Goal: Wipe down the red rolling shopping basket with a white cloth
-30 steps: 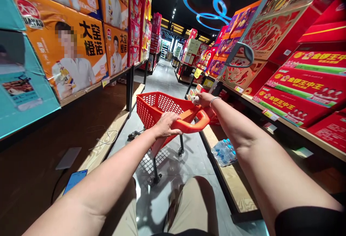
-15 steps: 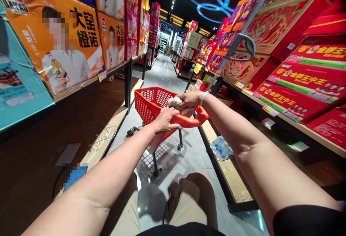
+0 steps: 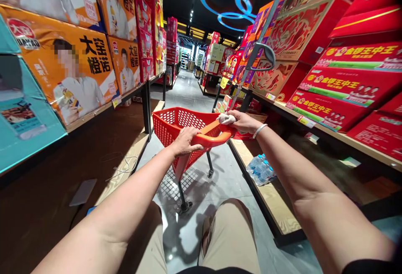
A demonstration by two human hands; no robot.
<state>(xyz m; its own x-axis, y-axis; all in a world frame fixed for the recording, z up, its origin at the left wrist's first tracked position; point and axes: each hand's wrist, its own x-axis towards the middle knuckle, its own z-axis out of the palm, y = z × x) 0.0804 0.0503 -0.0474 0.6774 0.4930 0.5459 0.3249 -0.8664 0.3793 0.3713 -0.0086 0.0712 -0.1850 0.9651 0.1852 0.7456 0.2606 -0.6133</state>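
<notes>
A red plastic shopping cart stands in front of me in the aisle. Its handle curves towards me. My left hand is closed round the left part of the handle, thumb along the near side. At the handle's right end, my right hand has its fingers closed on a whitish crumpled cloth. The cloth lies against the top of the handle. A pale bracelet circles my right wrist.
Orange drink boxes fill the left shelf. Red boxes are stacked on the right shelf. Packed water bottles lie on the lower right board. A metal pole with a grey hook rises at the right.
My right hand and the cloth have shifted right, from over the handle's middle to its right end. The shelves and cart sit slightly differently in view. My left hand stays on the handle.
</notes>
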